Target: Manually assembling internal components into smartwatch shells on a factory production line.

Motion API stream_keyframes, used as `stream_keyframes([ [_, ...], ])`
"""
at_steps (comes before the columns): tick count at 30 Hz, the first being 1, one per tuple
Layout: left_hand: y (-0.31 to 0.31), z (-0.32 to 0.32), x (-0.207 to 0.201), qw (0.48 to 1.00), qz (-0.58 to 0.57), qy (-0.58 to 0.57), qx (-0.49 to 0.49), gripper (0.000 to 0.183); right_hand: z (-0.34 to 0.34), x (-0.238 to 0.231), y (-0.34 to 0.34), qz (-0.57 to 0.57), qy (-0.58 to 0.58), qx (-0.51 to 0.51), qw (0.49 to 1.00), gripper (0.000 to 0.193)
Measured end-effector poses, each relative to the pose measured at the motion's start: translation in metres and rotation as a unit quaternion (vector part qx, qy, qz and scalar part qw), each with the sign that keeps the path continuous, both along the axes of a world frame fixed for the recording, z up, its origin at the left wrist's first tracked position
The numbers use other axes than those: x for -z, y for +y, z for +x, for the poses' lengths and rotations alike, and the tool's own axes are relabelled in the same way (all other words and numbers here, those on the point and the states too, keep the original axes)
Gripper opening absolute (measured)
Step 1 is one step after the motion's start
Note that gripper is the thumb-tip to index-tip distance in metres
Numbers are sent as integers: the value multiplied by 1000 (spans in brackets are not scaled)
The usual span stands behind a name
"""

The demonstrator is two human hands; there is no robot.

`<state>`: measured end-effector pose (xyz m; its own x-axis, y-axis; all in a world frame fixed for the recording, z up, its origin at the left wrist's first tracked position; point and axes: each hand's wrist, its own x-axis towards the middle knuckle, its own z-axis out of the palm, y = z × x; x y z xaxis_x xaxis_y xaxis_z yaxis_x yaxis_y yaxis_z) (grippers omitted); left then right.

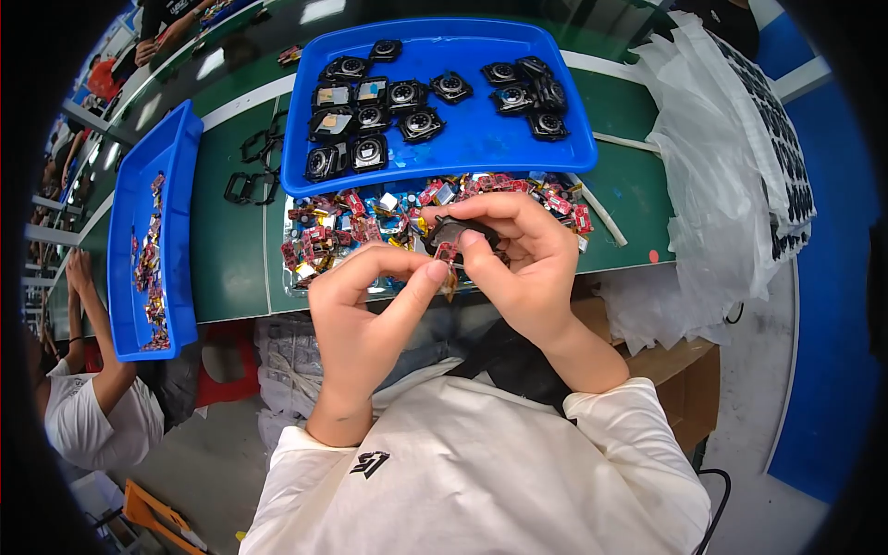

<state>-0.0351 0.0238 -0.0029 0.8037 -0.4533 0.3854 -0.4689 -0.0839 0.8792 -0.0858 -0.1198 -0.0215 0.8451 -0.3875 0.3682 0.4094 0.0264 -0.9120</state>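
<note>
My right hand (527, 264) holds a black watch case (462, 231) tilted between thumb and fingers, its inner side partly hidden by the thumb. My left hand (365, 301) pinches a small red circuit board (447, 252) at the near-left edge of the case. A short orange-brown strip (450, 285) hangs below the fingertips. Right beneath both hands, a heap of small red circuit boards with silver and yellow parts (324, 242) lies on the table in a clear tray. Beyond them, a blue tray (462, 165) bears several black watch cases (407, 94), some with their round backs up.
At the left, another blue tray (185, 231) holds more small boards, near a co-worker's arm (92, 305). Black frames (250, 188) lie on the green table (231, 287). White plastic sheeting and stacked foam trays (721, 166) stand at the right. A cardboard box (684, 393) sits below.
</note>
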Motion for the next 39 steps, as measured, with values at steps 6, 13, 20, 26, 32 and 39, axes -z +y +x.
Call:
stream_keyframes([
  [6,1,-1,0,960,-102,252,64,7,-2,0,2,-79,-22,51,995,18],
  [13,1,4,-1,1000,26,-8,9,8,-3,2,-1,-80,15,37,996,19],
  [20,4,8,-3,977,-57,194,65,6,4,5,-10,-263,-103,76,956,22],
  [26,-2,11,2,978,-90,185,30,10,2,-1,-7,-216,-71,42,973,22],
  [32,-4,18,8,998,-11,47,40,12,-5,-1,-9,-171,-25,-11,985,21],
  [39,-24,70,-49,984,136,-53,105,11,3,4,-34,-149,-67,133,978,20],
])
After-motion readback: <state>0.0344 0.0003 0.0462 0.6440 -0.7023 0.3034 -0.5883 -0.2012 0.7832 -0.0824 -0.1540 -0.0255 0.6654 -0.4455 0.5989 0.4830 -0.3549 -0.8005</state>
